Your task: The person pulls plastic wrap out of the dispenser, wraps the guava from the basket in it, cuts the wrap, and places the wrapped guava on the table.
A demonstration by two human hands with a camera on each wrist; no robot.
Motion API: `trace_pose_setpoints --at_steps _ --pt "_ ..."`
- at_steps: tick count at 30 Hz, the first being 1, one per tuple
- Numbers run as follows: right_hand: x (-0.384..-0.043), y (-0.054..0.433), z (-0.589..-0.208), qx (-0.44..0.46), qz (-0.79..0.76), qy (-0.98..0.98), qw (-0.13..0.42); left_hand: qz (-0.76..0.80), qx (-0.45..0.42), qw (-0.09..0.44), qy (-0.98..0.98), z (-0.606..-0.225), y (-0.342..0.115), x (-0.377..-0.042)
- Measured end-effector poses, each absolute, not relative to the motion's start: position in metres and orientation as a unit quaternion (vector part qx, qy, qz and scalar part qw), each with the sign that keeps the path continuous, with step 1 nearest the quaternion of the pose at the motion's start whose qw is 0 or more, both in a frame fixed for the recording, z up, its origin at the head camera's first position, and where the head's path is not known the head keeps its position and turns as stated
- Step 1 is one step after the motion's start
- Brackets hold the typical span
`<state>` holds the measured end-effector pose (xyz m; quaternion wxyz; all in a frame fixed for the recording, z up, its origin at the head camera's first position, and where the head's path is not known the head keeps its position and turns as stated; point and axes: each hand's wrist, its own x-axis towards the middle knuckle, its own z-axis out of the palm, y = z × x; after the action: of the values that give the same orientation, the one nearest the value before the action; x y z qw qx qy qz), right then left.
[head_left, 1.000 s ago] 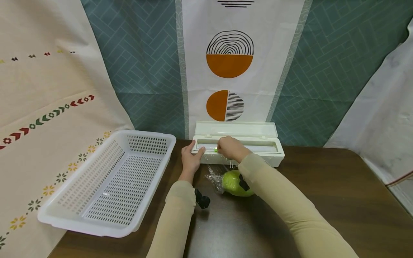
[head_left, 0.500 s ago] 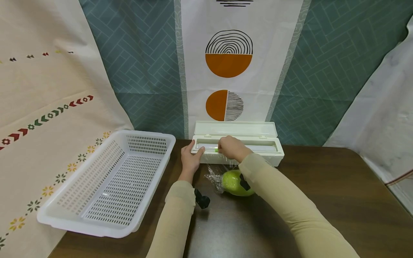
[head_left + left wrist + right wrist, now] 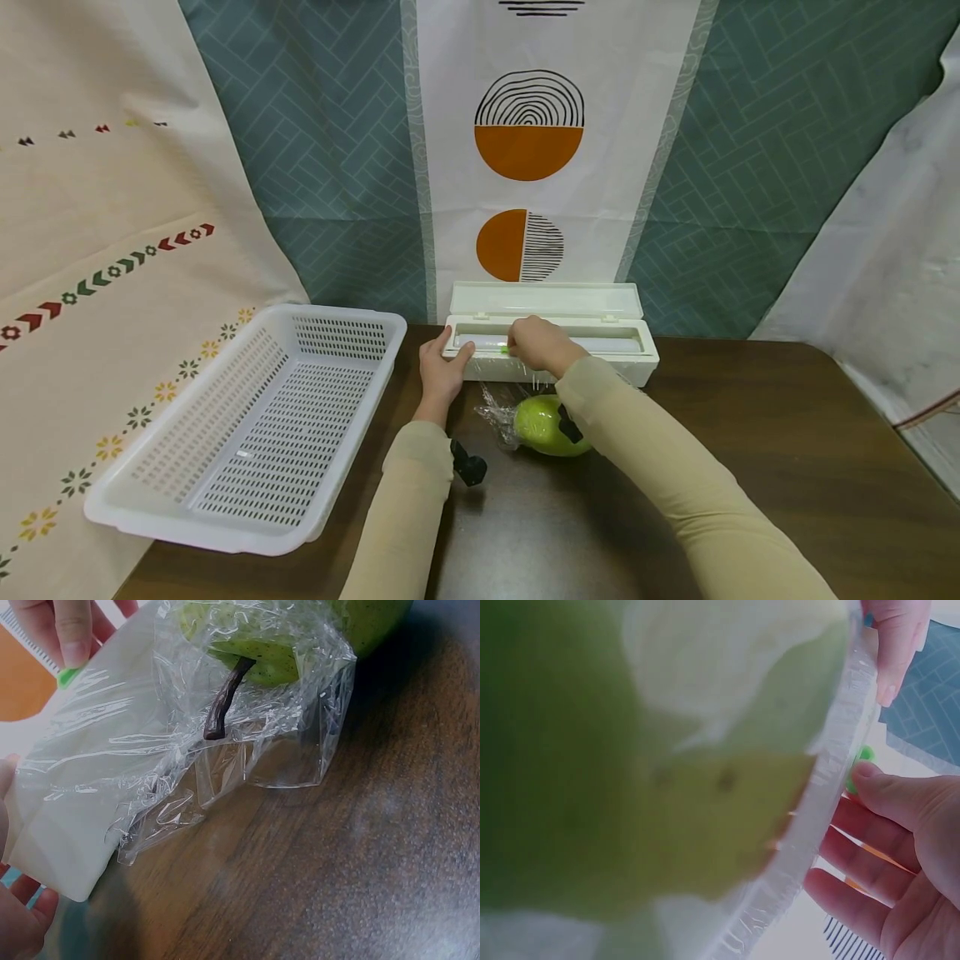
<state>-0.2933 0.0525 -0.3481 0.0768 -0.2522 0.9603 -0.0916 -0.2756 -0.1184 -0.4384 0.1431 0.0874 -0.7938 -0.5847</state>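
A white cling film dispenser (image 3: 570, 369) stands at the back of the table with its lid raised and a roll inside. My left hand (image 3: 442, 372) grips its left end, thumb on the front edge. My right hand (image 3: 542, 343) pinches the small green slide cutter (image 3: 505, 350) on the dispenser's front rim; the thumb presses on it in the right wrist view. Film (image 3: 112, 735) runs from the dispenser down to a green pear (image 3: 542, 425) lying just in front. Clear film wraps the pear, bunched around its dark stem (image 3: 225, 701). My right forearm partly hides the pear.
A white perforated plastic basket (image 3: 292, 442) stands on the left of the brown wooden table (image 3: 750, 450). Patterned cloths (image 3: 337, 167) hang behind and at the sides. A black wrist camera mount (image 3: 468, 464) sticks out beside my left sleeve.
My right hand and the green cutter have slid very slightly to the right along the dispenser. My left hand keeps its hold, and the pear stays put. The head view has shifted a little.
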Motion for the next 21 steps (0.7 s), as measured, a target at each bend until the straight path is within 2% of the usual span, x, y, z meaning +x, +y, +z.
trace_pose_setpoints --at_steps 21 --pt "-0.2926 0.0577 -0.3464 -0.263 -0.098 0.957 0.076 -0.586 0.094 0.148 -0.791 -0.4382 -0.1175 -0.2767"
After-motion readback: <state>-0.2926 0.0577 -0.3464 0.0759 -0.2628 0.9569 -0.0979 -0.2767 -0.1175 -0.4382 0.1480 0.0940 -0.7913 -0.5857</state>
